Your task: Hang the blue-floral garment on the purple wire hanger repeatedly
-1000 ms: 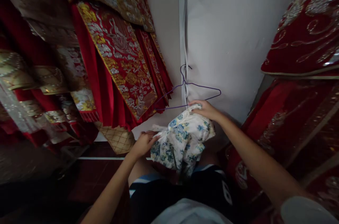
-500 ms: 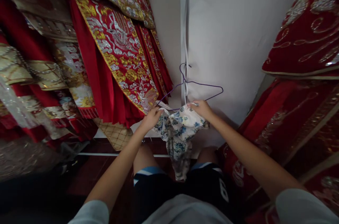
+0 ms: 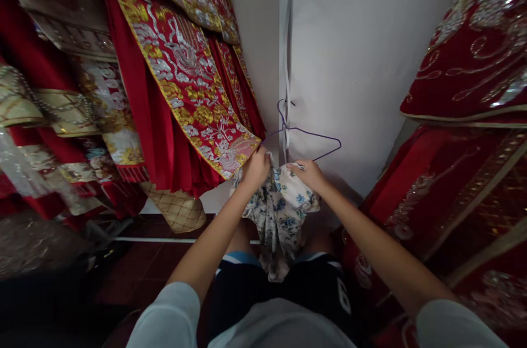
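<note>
Between my hands hangs a white garment (image 3: 284, 216) with a blue floral print, its lower end dangling over my lap. My left hand (image 3: 258, 167) is closed on its upper left edge, close to the hem of a red embroidered robe. The fingers of my right hand (image 3: 307, 172) pinch the upper right edge. Just behind the garment is a purple wire hanger (image 3: 315, 134), its hook up against a white cord by the wall. My left hand and the cloth hide the hanger's lower left part.
A red robe with gold and silver embroidery (image 3: 193, 84) hangs close on the left, beside more ornate costumes (image 3: 61, 106). Red beaded garments (image 3: 465, 79) hang on the right. A white upright pole (image 3: 284, 24) stands by the wall, and a white bar (image 3: 164, 239) runs low near the floor.
My left hand has moved right and slightly up, bringing the garment's left edge closer to my right hand. The cloth is now more bunched. The right hand stays nearly in place.
</note>
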Demonstrator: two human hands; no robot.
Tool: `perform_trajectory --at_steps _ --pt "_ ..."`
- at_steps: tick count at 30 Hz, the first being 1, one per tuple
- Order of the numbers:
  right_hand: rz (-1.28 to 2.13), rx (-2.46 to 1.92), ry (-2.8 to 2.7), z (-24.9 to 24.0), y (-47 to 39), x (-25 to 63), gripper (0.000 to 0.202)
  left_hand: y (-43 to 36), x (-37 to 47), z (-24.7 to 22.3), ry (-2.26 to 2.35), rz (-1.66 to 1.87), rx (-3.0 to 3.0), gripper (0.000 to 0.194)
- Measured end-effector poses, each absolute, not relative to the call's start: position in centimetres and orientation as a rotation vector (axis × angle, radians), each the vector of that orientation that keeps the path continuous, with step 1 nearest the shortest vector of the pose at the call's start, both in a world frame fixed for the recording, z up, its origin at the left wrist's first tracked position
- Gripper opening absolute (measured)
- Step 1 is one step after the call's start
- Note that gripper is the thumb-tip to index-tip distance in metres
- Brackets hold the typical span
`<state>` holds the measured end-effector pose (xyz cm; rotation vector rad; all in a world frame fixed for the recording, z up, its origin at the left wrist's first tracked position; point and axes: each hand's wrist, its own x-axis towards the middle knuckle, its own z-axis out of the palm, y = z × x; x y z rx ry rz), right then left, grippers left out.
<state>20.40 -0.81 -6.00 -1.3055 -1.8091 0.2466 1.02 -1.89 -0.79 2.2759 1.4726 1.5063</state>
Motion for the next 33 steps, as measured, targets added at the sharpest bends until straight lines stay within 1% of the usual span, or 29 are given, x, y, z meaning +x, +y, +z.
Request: perform_trajectory --at_steps 3,6,7,10,11,14,17,19,20,21,23,25,26,27,28,29,31,32,33 --pt "0.279 -1.28 -1.829 -5.5 -1.3 20.4 0.046 -0.3 1.4 -0.2 1.356 1.514 2.269 0.013" --pt "0.321 -1.199 -1.821 -5.1 -2.0 21.1 0.034 1.0 0.9 -0.1 1.192 1.556 2.249 0.012" --pt "0.321 -1.167 -1.808 -5.0 -2.3 21.7 0.038 1.2 0.7 -0.1 1.145 1.564 2.248 0.011" --pt "0.245 -1.185 -1.686 -5.0 -2.4 24.5 0.08 1.4 0.1 -0.4 1.072 1.611 2.245 0.012" --pt "0.213 -1.241 -1.618 -4.9 -2.1 25.7 0.088 1.3 0.1 -0.5 1.071 1.64 2.234 0.016" --pt "0.154 -1.428 -1.469 -4.3 -0.1 28.9 0.1 0.9 0.6 -0.9 1.117 1.735 2.129 0.028" --pt "0.084 -1.512 -1.527 -3.0 2.6 30.6 0.109 0.5 1.4 -1.0 1.232 1.74 1.996 0.044" --pt "0.04 -1.54 -1.602 -2.1 4.2 30.9 0.11 0.2 1.7 -0.8 1.341 1.679 1.975 0.048" --pt "0.022 -1.556 -1.637 -1.6 4.8 30.8 0.107 0.1 1.7 -0.5 1.387 1.635 1.997 0.046" --pt "-0.001 -1.573 -1.672 -1.1 5.1 30.7 0.099 0.0 1.7 -0.1 1.421 1.59 2.032 0.041" --pt "-0.063 -1.627 -1.743 -0.3 5.3 30.6 0.071 -0.1 1.4 0.6 1.457 1.5 2.104 0.031" --pt "-0.121 -1.71 -1.805 0.2 4.7 30.5 0.04 -0.1 1.1 1.3 1.499 1.402 2.143 0.028" --pt "-0.135 -1.754 -1.821 0.4 4.3 30.6 0.031 -0.1 1.0 1.5 1.533 1.346 2.157 0.028" --pt "-0.141 -1.789 -1.818 0.4 3.8 30.6 0.029 -0.2 0.9 1.6 1.569 1.292 2.177 0.028" --pt "-0.142 -1.812 -1.793 0.4 3.3 30.7 0.032 -0.3 0.9 1.6 1.602 1.253 2.203 0.028" --pt "-0.145 -1.816 -1.752 0.4 2.9 30.7 0.041 -0.4 0.8 1.6 1.627 1.232 2.235 0.028" --pt "-0.167 -1.781 -1.68 0.3 2.5 30.8 0.068 -0.8 0.8 1.5 1.64 1.228 2.294 0.028" --pt "-0.178 -1.756 -1.673 0.2 2.4 30.7 0.078 -0.9 0.7 1.4 1.632 1.232 2.314 0.028" --pt "-0.181 -1.735 -1.688 0.2 2.5 30.7 0.083 -1.0 0.7 1.4 1.615 1.233 2.328 0.028"
